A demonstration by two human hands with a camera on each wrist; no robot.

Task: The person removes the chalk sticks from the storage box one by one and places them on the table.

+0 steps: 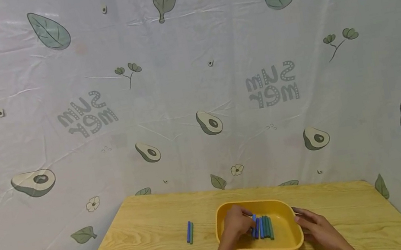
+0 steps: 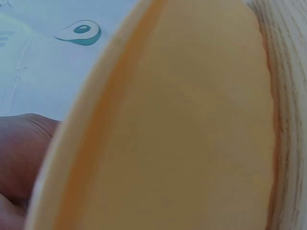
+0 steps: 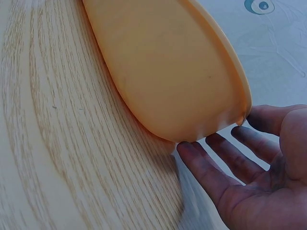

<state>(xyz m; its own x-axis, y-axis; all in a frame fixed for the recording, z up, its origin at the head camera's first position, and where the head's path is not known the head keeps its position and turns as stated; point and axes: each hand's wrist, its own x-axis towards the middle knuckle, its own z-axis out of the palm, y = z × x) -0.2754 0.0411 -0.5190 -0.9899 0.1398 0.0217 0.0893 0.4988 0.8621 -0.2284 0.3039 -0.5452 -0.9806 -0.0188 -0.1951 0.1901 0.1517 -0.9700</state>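
Note:
Inside a yellow tray (image 1: 285, 227), my left hand (image 1: 236, 220) reaches down with bent fingers and pinches a thin blue stick (image 1: 254, 217) at the left end of a row. The hand partly hides that end. Beside it lie several more blue and dark green sticks (image 1: 267, 227), side by side on the tray floor. My right hand (image 1: 321, 230) holds the tray's right end. In the right wrist view, the thumb of the right hand (image 3: 283, 163) is at the rim and its fingertips press the outer wall. The left wrist view shows mostly the tray wall (image 2: 182, 120).
Left of the tray, a blue stick (image 1: 188, 231) and a green stick (image 1: 192, 233) lie together on the wooden table (image 1: 145, 247). A pale curtain (image 1: 171, 90) printed with leaves and avocados hangs behind the table's back edge.

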